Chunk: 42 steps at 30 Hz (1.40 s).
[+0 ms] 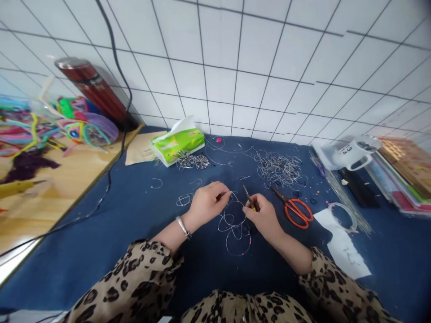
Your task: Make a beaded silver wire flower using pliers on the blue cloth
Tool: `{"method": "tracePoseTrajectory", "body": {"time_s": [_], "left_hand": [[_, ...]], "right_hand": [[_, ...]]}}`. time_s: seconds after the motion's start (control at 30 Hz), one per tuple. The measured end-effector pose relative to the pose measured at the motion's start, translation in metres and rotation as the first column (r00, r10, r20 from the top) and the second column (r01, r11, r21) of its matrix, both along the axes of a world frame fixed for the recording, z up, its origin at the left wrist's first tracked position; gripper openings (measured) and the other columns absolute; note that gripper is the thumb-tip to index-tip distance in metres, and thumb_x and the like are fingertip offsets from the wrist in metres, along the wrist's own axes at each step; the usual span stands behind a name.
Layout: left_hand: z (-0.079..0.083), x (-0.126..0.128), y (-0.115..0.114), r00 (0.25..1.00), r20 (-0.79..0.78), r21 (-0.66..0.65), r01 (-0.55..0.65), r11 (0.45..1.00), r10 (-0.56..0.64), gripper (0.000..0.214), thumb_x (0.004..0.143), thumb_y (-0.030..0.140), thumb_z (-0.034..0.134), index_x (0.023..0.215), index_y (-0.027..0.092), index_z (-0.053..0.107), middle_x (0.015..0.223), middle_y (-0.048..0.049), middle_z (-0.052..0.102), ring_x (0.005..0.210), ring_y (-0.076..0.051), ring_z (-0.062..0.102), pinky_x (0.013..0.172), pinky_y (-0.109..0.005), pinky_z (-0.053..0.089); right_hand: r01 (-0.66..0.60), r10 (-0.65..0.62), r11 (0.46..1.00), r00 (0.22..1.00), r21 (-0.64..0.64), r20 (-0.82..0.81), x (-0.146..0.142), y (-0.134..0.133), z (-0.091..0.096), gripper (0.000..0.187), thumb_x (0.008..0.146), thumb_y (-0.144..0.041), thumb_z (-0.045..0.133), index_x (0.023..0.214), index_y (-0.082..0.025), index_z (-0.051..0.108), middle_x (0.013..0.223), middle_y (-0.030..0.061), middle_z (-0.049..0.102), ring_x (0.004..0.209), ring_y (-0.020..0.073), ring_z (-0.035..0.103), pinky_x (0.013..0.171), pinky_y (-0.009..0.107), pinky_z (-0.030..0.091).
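Note:
My left hand, with a silver bangle on its wrist, pinches one end of a thin wire loop. In my right hand is a pair of small pliers, with dark jaws pointing up and away and a bit of yellow handle showing. The fingertips of that hand also touch the loop's right side. Below hang or lie more thin wire rings, one with small pink beads; I cannot tell whether they are joined to the loop. Orange-handled scissors lie right of my right hand.
A heap of bent wire pieces lies beyond the scissors. A green tissue pack has more wire pieces before it. At right are a white mug, a ring on torn paper, and straight wires. A cable crosses the left side.

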<state>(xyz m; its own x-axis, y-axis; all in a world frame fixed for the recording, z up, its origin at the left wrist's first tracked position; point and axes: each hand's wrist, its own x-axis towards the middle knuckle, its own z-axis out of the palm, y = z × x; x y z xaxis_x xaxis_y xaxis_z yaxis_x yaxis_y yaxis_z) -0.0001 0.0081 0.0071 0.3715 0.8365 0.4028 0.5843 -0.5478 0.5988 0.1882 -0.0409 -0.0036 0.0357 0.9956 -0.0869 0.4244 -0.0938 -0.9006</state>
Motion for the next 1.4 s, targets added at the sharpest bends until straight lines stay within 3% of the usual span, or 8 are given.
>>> {"method": "tracePoseTrajectory", "body": {"time_s": [0.47,1.1,1.27,1.4], "left_hand": [[-0.006,0.009,-0.004,0.991,-0.032,-0.046,0.132,0.99,-0.133,0.017,0.088,0.026,0.048,0.081,0.019,0.061,0.075,-0.0023,0.062,0.07,-0.013,0.056,0.066,-0.026,0.044],[-0.007,0.009,-0.004,0.997,0.01,-0.093,0.08,0.992,-0.079,0.018,0.09,0.027,0.046,0.081,0.018,0.059,0.07,0.0009,0.06,0.066,-0.011,0.054,0.062,-0.022,0.041],[-0.006,0.008,-0.003,0.998,0.024,-0.062,0.062,0.996,-0.06,0.014,0.089,0.026,0.049,0.087,0.019,0.061,0.078,0.0009,0.064,0.071,-0.011,0.058,0.066,-0.022,0.043],[-0.005,0.006,-0.001,0.997,0.05,-0.039,0.056,0.998,-0.054,0.013,0.088,0.026,0.051,0.088,0.02,0.063,0.081,0.0002,0.066,0.073,-0.012,0.06,0.07,-0.023,0.045]], "right_hand": [[0.018,-0.018,1.0,0.998,-0.005,-0.067,0.004,-0.001,0.001,0.009,0.07,-0.025,0.056,0.074,-0.019,0.05,0.066,-0.005,0.052,0.06,0.0097,0.046,0.059,0.023,0.038],[-0.016,0.016,1.0,1.0,0.017,-0.01,0.004,-0.001,-0.005,0.012,0.072,-0.026,0.057,0.075,-0.02,0.047,0.065,-0.0059,0.048,0.059,0.0098,0.044,0.057,0.023,0.036],[-0.174,0.159,0.979,0.978,0.107,0.132,0.007,-0.003,-0.006,0.009,0.077,-0.026,0.055,0.083,-0.021,0.05,0.07,-0.0042,0.052,0.062,0.0104,0.048,0.059,0.023,0.039],[-0.411,0.246,0.857,0.857,0.312,0.453,0.021,0.003,-0.002,0.014,0.079,-0.026,0.055,0.093,-0.02,0.056,0.085,0.0028,0.06,0.082,0.016,0.053,0.077,0.03,0.04]]}}
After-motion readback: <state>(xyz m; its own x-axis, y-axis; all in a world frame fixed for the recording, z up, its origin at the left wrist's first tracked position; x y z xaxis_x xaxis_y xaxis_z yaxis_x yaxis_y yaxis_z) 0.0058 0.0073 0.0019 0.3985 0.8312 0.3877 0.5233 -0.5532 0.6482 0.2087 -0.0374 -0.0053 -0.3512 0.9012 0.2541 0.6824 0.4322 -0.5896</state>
